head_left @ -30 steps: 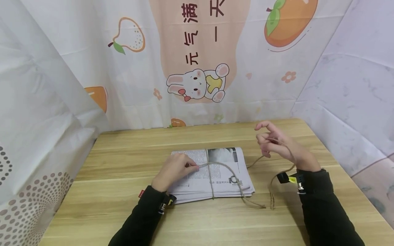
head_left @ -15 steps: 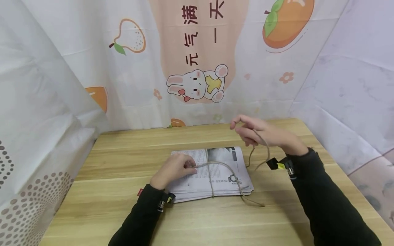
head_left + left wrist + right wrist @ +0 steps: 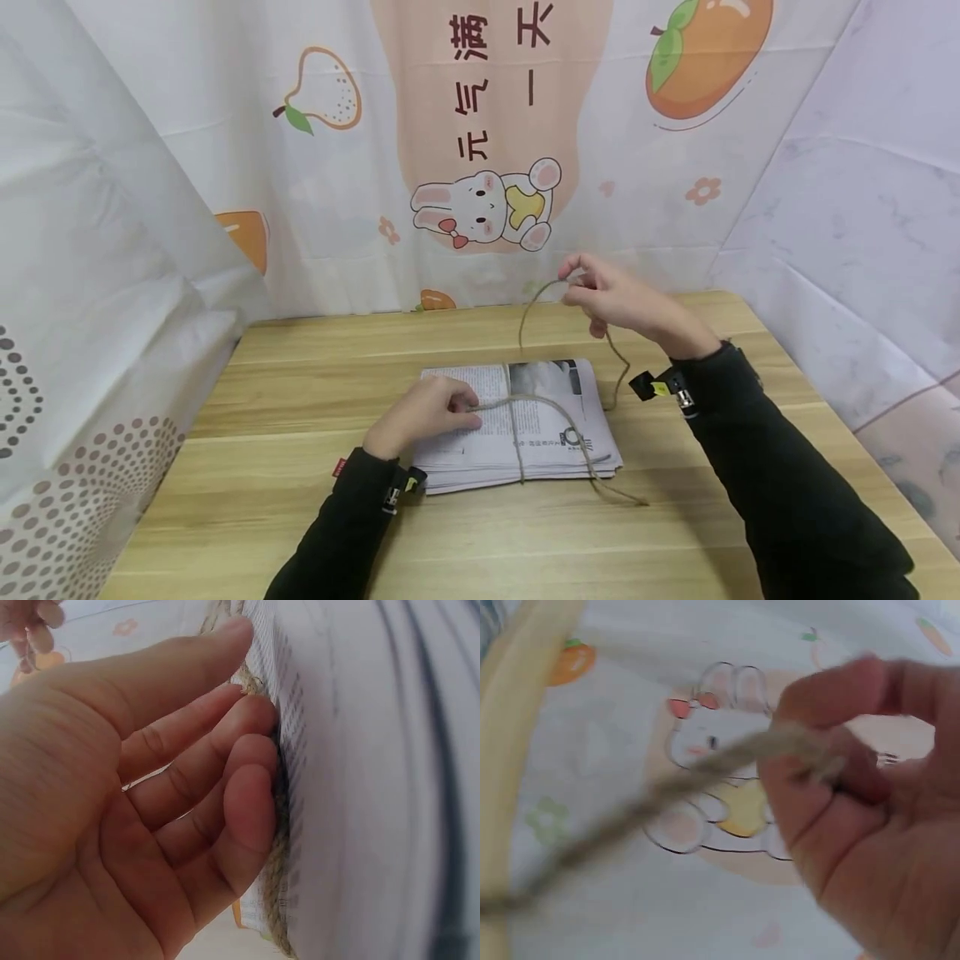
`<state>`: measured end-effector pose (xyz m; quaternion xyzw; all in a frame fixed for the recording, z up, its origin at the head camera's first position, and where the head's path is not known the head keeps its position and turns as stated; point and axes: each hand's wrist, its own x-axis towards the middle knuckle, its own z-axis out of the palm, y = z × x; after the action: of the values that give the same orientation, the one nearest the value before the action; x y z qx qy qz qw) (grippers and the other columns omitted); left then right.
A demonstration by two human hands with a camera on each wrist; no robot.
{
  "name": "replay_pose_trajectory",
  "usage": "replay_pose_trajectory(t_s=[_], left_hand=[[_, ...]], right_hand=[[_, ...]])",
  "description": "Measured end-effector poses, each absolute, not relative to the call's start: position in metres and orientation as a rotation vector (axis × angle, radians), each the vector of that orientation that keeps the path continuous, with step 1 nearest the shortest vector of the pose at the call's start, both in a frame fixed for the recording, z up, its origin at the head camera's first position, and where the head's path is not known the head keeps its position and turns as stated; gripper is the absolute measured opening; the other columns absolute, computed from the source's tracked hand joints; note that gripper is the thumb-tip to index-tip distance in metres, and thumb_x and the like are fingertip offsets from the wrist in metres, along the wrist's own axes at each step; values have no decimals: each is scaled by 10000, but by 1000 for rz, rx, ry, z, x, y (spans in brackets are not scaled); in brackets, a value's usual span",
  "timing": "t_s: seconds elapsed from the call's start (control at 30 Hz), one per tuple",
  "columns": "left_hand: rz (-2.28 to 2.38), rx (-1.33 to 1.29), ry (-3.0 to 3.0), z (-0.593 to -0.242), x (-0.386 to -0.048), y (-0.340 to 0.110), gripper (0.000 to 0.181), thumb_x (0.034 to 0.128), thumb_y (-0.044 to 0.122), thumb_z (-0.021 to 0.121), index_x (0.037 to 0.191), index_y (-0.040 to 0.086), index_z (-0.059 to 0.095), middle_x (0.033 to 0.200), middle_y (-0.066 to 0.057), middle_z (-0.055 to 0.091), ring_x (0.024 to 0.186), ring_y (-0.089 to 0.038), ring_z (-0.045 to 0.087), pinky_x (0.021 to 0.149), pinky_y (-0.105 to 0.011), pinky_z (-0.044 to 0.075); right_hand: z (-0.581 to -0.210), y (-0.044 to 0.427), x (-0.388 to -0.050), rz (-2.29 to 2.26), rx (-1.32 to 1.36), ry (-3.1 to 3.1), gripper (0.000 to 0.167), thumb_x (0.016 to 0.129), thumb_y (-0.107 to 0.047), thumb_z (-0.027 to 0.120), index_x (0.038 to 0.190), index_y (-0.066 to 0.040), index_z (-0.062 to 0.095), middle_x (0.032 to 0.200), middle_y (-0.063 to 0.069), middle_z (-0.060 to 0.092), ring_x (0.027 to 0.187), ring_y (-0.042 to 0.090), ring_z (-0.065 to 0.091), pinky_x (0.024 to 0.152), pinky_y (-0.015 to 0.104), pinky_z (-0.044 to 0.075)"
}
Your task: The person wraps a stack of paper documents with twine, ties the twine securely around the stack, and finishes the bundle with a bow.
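Twine (image 3: 561,408) crosses the newspaper stack (image 3: 483,450), running under the fingertips of the left hand (image 3: 429,413). Those fingers are bent, thumb apart; whether they grip the twine is hidden. Above, the right hand (image 3: 618,300) pinches a raised length, blurred in its wrist view, between thumb and forefinger. Below both, the table (image 3: 300,400) is cut off.

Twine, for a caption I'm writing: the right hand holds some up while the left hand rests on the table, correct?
No: the left hand rests on the paper stack, the head view shows; the right hand does hold up some twine.
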<state>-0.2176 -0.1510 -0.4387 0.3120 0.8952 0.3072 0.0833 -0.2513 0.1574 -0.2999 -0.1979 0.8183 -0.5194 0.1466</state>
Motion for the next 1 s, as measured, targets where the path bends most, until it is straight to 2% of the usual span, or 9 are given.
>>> replay_pose_trajectory(t_s=[0.07, 0.17, 0.27, 0.4, 0.57, 0.67, 0.73, 0.83, 1.0], left_hand=[[930, 939, 2665, -439, -218, -151, 193, 903, 236, 792, 1015, 82, 761, 746, 96, 643, 664, -41, 551, 654, -249, 479], [958, 933, 2659, -440, -219, -152, 208, 923, 241, 769, 1036, 66, 754, 748, 80, 646, 643, -45, 548, 622, -245, 470], [987, 903, 2650, -438, -219, -152, 214, 935, 239, 754, 1046, 57, 732, 723, 63, 619, 606, -59, 523, 579, -248, 443], [1019, 837, 2633, -436, -219, -153, 285, 955, 279, 733, 1096, 50, 638, 704, 49, 564, 578, -62, 478, 546, -242, 398], [1058, 785, 2640, -436, -217, -153, 612, 962, 405, 707, 1407, 82, 439, 799, 14, 592, 638, -92, 528, 584, -269, 447], [1069, 833, 2643, -436, -218, -151, 608, 993, 432, 647, 1491, 155, 436, 882, 38, 637, 723, -93, 581, 646, -296, 491], [1082, 885, 2647, -437, -219, -150, 457, 1036, 374, 592, 1436, 162, 529, 861, 67, 623, 723, -82, 568, 644, -290, 476], [1091, 946, 2694, -437, -221, -149, 252, 1078, 253, 527, 1240, 118, 664, 802, 68, 566, 683, -78, 514, 626, -281, 438], [1053, 957, 2776, -437, -223, -151, 220, 1064, 163, 550, 1139, 54, 724, 837, 5, 637, 713, -103, 545, 675, -306, 479]], right_hand=[[-310, 155, -253, -1517, -612, 2311, 205, 1071, -118, 459, 1241, -4, 443, 718, 33, 370, 501, 124, 354, 457, 249, 360], [-320, 146, -254, -1529, -782, 2263, 236, 1099, -123, 415, 1236, 13, 551, 843, 81, 528, 558, 134, 440, 443, 220, 304], [-328, 136, -254, -1474, -998, 2269, 286, 1093, -84, 431, 1313, -33, 605, 1089, 88, 641, 711, 200, 601, 434, 231, 362], [-338, 127, -254, -1382, -1136, 2266, 356, 1083, -53, 451, 1421, -85, 558, 1181, 54, 693, 815, 246, 674, 449, 279, 442], [-352, 124, -254, -1338, -1137, 2257, 348, 1080, -68, 471, 1419, -82, 549, 1178, 33, 724, 820, 226, 683, 470, 260, 437], [-357, 122, -255, -1344, -1140, 2229, 346, 1080, -73, 477, 1419, -62, 544, 1178, 50, 726, 811, 225, 678, 460, 250, 400], [-359, 122, -254, -1343, -1138, 2215, 349, 1079, -77, 482, 1423, -53, 536, 1176, 62, 726, 809, 228, 679, 454, 248, 387], [-363, 124, -253, -1316, -1115, 2218, 349, 1077, -92, 495, 1419, -36, 543, 1150, 82, 728, 818, 265, 689, 451, 249, 386], [-377, 136, -251, -1181, -1132, 2306, 311, 1065, -107, 532, 1353, -20, 611, 1033, 84, 728, 776, 332, 685, 508, 262, 458]])
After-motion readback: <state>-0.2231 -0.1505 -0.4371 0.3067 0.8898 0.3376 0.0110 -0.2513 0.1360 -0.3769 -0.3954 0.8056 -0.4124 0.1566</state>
